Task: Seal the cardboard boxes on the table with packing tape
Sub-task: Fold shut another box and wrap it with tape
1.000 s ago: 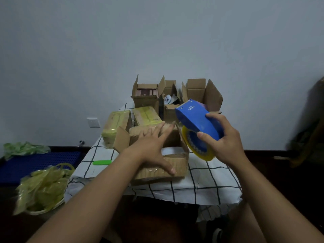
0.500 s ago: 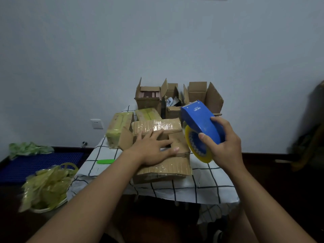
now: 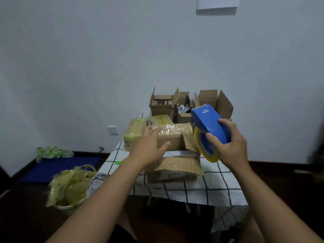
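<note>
Nearest cardboard box (image 3: pixel 173 170) sits on the checked table (image 3: pixel 219 186), flaps not yet closed. Left hand (image 3: pixel 149 146) is held over its far flap at 11 o'clock, fingers spread, thumb out. Blue tape dispenser (image 3: pixel 209 125) with yellow roll is gripped at 1 o'clock of the box by the right hand (image 3: pixel 229 144), fingers wrapped around it. Open boxes (image 3: pixel 162 106) are seen at 12 o'clock.

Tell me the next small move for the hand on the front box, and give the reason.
Probably press the far flap down flat with the left hand. That flap stands raised, the side flap is also up, and the front box shows an open gap on top. The right hand already holds the blue tape dispenser beside the box, so tape can follow once the flaps meet.
</note>
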`<state>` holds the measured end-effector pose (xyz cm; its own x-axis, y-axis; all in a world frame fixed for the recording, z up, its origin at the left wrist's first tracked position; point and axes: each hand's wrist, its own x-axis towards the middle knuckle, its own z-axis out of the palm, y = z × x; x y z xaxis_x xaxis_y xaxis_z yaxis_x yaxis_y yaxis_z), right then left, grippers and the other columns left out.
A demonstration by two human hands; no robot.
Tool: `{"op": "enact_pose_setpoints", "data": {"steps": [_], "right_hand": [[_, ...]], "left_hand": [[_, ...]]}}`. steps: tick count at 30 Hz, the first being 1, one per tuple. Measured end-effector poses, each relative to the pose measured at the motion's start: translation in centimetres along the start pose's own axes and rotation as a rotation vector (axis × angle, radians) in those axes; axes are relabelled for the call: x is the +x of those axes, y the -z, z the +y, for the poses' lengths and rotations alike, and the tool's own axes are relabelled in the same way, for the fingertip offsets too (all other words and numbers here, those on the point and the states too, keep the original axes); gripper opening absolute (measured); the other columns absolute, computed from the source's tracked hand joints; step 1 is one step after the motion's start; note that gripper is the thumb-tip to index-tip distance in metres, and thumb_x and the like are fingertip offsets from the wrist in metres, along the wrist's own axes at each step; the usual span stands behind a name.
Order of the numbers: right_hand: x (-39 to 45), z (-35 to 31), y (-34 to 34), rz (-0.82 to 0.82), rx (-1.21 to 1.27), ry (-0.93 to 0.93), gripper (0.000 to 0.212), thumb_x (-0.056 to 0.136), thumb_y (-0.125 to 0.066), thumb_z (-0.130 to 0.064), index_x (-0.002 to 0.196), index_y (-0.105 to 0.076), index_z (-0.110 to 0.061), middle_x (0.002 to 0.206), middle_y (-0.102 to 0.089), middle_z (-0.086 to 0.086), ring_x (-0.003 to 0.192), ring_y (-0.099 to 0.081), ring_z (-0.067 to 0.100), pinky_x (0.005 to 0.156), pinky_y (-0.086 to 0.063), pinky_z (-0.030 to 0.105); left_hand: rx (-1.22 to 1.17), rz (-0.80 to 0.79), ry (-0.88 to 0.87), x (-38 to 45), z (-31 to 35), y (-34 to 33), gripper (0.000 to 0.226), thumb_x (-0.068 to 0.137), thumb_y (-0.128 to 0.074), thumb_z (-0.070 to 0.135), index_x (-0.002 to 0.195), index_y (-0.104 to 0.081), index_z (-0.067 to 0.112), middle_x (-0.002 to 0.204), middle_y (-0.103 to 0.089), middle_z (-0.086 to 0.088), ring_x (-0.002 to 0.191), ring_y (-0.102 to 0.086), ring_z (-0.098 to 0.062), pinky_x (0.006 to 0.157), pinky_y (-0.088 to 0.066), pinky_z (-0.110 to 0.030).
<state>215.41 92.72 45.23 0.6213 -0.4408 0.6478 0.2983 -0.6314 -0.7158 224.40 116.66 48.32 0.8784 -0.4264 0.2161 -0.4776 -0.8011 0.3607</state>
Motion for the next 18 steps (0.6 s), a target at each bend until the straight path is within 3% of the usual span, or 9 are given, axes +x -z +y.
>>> {"op": "enact_pose_setpoints", "data": {"steps": [4, 7, 10, 14, 18], "right_hand": [[-0.3, -0.2, 0.3, 0.014, 0.016, -0.044, 0.050, 0.083, -0.079, -0.031, 0.123, -0.050, -0.042, 0.111, -0.047, -0.038, 0.103, -0.056, 0.015, 0.082, -0.056, 0.050], [-0.3, -0.1, 0.5, 0.009, 0.014, -0.053, 0.050, 0.084, -0.079, -0.032, 0.124, -0.049, -0.040, 0.112, -0.046, -0.036, 0.104, -0.056, 0.015, 0.081, -0.056, 0.050], [-0.4, -0.1, 0.7, 0.003, 0.009, -0.055, 0.050, 0.084, -0.077, -0.034, 0.125, -0.049, -0.038, 0.114, -0.050, -0.020, 0.104, -0.057, 0.016, 0.080, -0.058, 0.049], [-0.4, -0.1, 1.1, 0.006, 0.019, -0.070, 0.051, 0.084, -0.077, -0.034, 0.127, -0.050, -0.036, 0.122, -0.050, -0.011, 0.104, -0.058, 0.017, 0.079, -0.059, 0.044], [-0.3, -0.1, 1.7, 0.024, 0.037, -0.083, 0.051, 0.084, -0.077, -0.031, 0.128, -0.051, -0.032, 0.122, -0.051, -0.009, 0.102, -0.057, 0.014, 0.075, -0.056, 0.032]], "left_hand": [[-0.026, -0.294, -0.061, -0.6, 0.2, -0.9, 0.112, 0.060, -0.044, 0.096, 0.152, -0.015, 0.040, 0.158, -0.021, 0.001, 0.132, -0.045, -0.025, 0.103, -0.046, -0.046], [0.084, -0.476, -0.121, -0.9, -0.2, -1.2, 0.117, 0.058, -0.059, 0.090, 0.154, -0.014, 0.040, 0.159, -0.025, 0.001, 0.141, -0.034, -0.023, 0.111, -0.036, -0.043], [0.079, -0.448, -0.166, -0.8, -0.6, -1.2, 0.094, 0.076, -0.064, 0.071, 0.153, -0.022, 0.037, 0.154, -0.035, 0.003, 0.135, -0.041, -0.019, 0.107, -0.039, -0.038], [-0.103, -0.325, -0.176, -0.3, -0.3, 0.3, 0.056, 0.094, -0.052, 0.042, 0.148, -0.038, 0.030, 0.142, -0.050, 0.002, 0.120, -0.052, -0.014, 0.098, -0.045, -0.033], [0.004, -0.190, -0.187, 0.9, -0.3, 0.9, 0.054, 0.098, -0.048, 0.034, 0.150, -0.031, 0.033, 0.125, -0.062, 0.000, 0.096, -0.057, -0.010, 0.081, -0.050, -0.029]]}}
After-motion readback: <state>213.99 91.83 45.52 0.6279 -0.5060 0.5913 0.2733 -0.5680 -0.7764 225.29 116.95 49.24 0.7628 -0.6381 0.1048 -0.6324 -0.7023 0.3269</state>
